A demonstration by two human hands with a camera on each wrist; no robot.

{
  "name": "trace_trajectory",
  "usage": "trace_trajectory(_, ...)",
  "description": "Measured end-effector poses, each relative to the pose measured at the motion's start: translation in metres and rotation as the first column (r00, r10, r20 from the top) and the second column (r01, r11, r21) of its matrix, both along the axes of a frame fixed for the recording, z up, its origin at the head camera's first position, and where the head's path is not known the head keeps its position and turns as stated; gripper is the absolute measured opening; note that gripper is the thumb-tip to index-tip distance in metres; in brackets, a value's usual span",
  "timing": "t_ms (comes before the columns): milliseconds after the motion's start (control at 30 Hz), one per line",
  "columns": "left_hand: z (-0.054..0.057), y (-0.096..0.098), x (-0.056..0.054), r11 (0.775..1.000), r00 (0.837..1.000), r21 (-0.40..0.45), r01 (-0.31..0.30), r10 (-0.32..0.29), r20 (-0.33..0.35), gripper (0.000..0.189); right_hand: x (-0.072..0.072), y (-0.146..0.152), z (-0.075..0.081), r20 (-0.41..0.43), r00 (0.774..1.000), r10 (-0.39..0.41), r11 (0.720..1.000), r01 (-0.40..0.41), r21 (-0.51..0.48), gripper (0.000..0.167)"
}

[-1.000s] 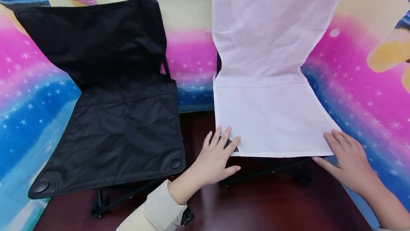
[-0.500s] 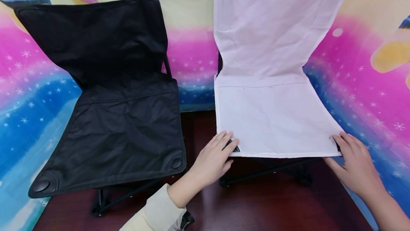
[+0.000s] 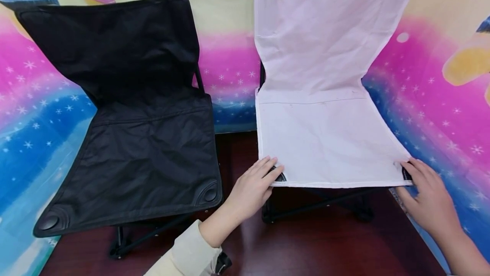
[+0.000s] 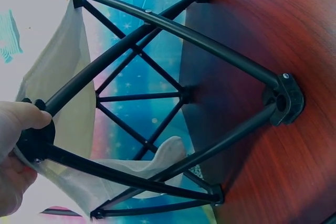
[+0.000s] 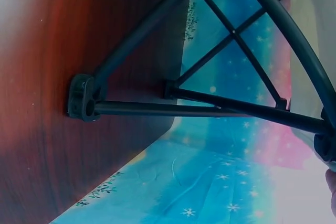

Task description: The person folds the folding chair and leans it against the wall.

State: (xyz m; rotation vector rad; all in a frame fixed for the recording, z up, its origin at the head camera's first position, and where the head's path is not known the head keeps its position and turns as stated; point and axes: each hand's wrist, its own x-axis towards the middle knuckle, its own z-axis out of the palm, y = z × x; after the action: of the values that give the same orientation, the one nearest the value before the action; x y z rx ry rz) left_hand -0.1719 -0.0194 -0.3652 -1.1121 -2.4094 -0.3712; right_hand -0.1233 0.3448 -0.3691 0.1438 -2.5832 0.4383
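Note:
A white folding chair [image 3: 325, 140] stands unfolded on the dark red wooden surface. My left hand [image 3: 249, 189] grips its front left corner, fingers on top of the fabric over a black corner patch. In the left wrist view, the thumb of that left hand [image 4: 26, 116] lies against the black plastic joint [image 4: 37, 140] below the seat. My right hand [image 3: 430, 197] holds the front right corner, fingers above and thumb below the edge. Only a sliver of it shows in the right wrist view, beside black crossed tubes [image 5: 252, 108] of the chair's frame.
A black folding chair [image 3: 153, 148] stands unfolded to the left, close beside the white one. Behind both hangs a colourful printed cloth [image 3: 229, 55] with snowflakes, which also runs along both sides. The chairs' feet rest on the glossy wooden surface [image 3: 298, 250].
My right hand has shifted outward to the right along the front edge, uncovering a black corner patch. The left hand's spread fingers have drawn together and its thumb has gone under the corner.

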Motion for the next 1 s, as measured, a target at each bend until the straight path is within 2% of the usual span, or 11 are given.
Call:
trace_trajectory(167, -0.002, -0.002, 0.0, 0.999, 1.0, 0.046, 0.003, -0.004, 0.023, 0.053, 0.001, 0.0, -0.001, -0.017, 0.999, -0.038, 0.998, 0.037, -0.045, 0.048)
trace_trajectory(367, -0.003, -0.004, 0.001, 0.994, 0.999, 0.113, 0.005, -0.009, 0.036, 0.051, 0.001, -0.003, -0.002, -0.064, 0.995, -0.071, 0.996, 0.068, -0.054, 0.045)
trace_trajectory(600, -0.006, -0.006, 0.003, 0.984, 0.999, 0.176, 0.034, -0.033, -0.008, 0.048, 0.001, -0.004, -0.004, -0.113, 0.986, -0.119, 0.99, 0.11, -0.087, 0.044)
trace_trajectory(700, -0.007, -0.007, 0.003, 0.979, 0.998, 0.195, 0.053, -0.045, -0.044, 0.045, 0.001, -0.002, -0.008, -0.143, 0.981, -0.131, 0.987, 0.116, -0.111, 0.046)
trace_trajectory(733, -0.008, -0.007, 0.003, 0.979, 0.997, 0.197, 0.059, -0.048, -0.058, 0.045, 0.0, 0.002, -0.014, -0.17, 0.975, -0.141, 0.986, 0.122, -0.116, 0.046)
trace_trajectory(833, -0.009, -0.008, 0.003, 0.977, 0.994, 0.198, 0.073, -0.054, -0.096, 0.043, -0.002, 0.007, -0.018, -0.226, 0.967, -0.117, 0.988, 0.091, -0.125, 0.046)
trace_trajectory(933, -0.01, -0.009, 0.003, 0.976, 0.99, 0.197, 0.088, -0.064, -0.128, 0.042, -0.004, 0.012, -0.025, -0.311, 0.946, -0.098, 0.992, 0.066, -0.11, 0.046)
trace_trajectory(1000, -0.01, -0.01, 0.003, 0.977, 0.986, 0.189, 0.097, -0.069, -0.152, 0.042, -0.003, 0.009, -0.02, -0.342, 0.936, -0.077, 0.994, 0.043, -0.105, 0.047)
